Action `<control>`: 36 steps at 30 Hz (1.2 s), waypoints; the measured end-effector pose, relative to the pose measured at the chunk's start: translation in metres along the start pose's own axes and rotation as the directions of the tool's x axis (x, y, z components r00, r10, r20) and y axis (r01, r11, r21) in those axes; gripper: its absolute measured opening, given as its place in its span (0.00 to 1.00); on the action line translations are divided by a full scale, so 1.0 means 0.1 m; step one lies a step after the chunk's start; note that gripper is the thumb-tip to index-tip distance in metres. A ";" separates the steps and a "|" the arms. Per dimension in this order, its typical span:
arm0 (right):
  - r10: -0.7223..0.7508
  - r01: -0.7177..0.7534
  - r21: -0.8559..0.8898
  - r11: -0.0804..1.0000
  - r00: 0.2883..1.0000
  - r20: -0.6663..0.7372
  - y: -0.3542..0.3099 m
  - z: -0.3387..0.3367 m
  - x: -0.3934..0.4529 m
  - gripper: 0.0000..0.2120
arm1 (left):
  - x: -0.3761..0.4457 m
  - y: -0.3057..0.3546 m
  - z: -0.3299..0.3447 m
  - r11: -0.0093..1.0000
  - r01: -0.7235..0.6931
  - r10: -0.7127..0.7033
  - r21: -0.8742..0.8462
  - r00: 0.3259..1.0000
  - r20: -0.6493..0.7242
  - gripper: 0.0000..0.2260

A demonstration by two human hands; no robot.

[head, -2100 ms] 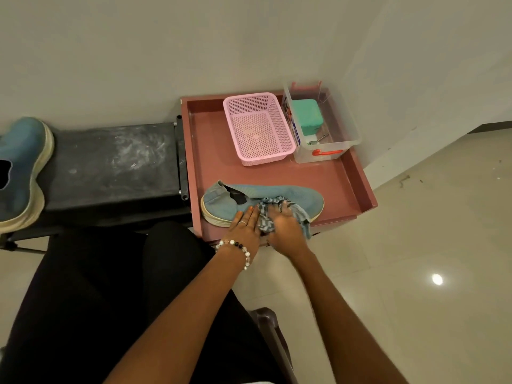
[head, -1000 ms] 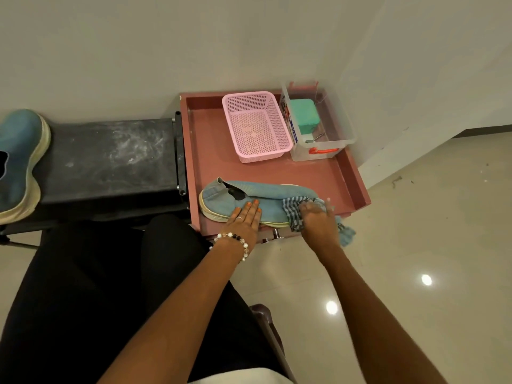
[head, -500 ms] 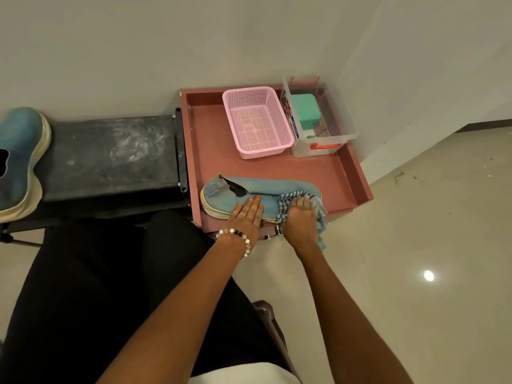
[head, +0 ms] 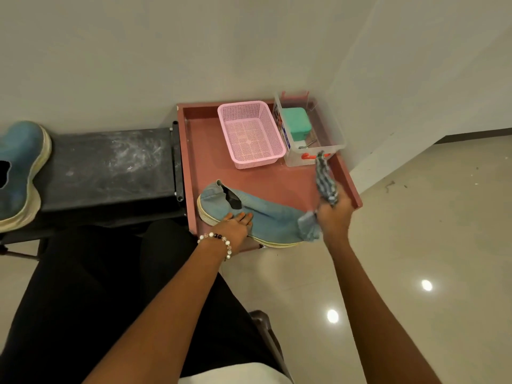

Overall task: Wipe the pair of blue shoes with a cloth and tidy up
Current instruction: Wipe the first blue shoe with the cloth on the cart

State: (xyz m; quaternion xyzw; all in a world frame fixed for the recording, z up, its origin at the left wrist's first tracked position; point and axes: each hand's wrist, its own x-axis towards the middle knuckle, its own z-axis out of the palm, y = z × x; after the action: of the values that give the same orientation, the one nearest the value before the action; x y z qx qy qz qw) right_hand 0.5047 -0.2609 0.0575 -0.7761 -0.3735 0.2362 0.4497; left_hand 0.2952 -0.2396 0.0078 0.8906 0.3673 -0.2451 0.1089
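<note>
One blue shoe (head: 266,217) lies on its side along the front of the reddish tray (head: 202,151), toe to the right. My left hand (head: 234,224) rests flat on its middle, fingers straight. My right hand (head: 333,214) is lifted just past the toe and grips a checked blue-grey cloth (head: 327,181), which sticks up from the fist; a loose end hangs over the toe. The second blue shoe (head: 19,173) lies on the dark bench (head: 110,162) at the far left.
A pink mesh basket (head: 250,134) and a clear plastic box (head: 313,128) holding a teal case stand at the tray's back. Walls meet in a corner behind the tray. Shiny tiled floor (head: 415,245) spreads to the right. My dark-trousered legs fill the lower left.
My right hand has lifted off the shoe's toe and swung right, raising the cloth upward. The left hand stays pressed on the shoe, which has turned slightly.
</note>
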 end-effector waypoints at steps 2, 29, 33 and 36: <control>-0.207 0.310 -0.212 0.927 0.893 0.399 0.20 0.19 -0.21 0.22 | -0.03 0.00 -0.02 0.999 0.046 -0.045 -0.018 0.999 0.004 0.24; 0.021 0.477 -0.783 0.399 0.849 0.528 0.17 0.87 -0.52 0.26 | -0.01 -0.02 0.05 0.987 0.111 -0.097 -0.114 0.987 0.126 0.29; -0.065 0.596 -0.533 0.600 0.701 0.711 0.08 1.03 -0.55 0.31 | -0.04 -0.06 0.00 0.980 0.111 -0.092 -0.167 0.989 0.114 0.21; -0.171 0.766 -0.436 0.473 0.565 0.807 0.33 0.62 -0.27 0.33 | -0.01 -0.05 0.04 0.986 0.102 -0.087 -0.129 0.989 0.119 0.27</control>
State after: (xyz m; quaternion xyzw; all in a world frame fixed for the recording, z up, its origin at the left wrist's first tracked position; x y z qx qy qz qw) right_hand 0.4571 -0.2600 -0.0012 -0.5965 -0.7834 0.1710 -0.0349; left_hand 0.2895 -0.2384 0.0046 0.8475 0.4182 -0.2747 0.1774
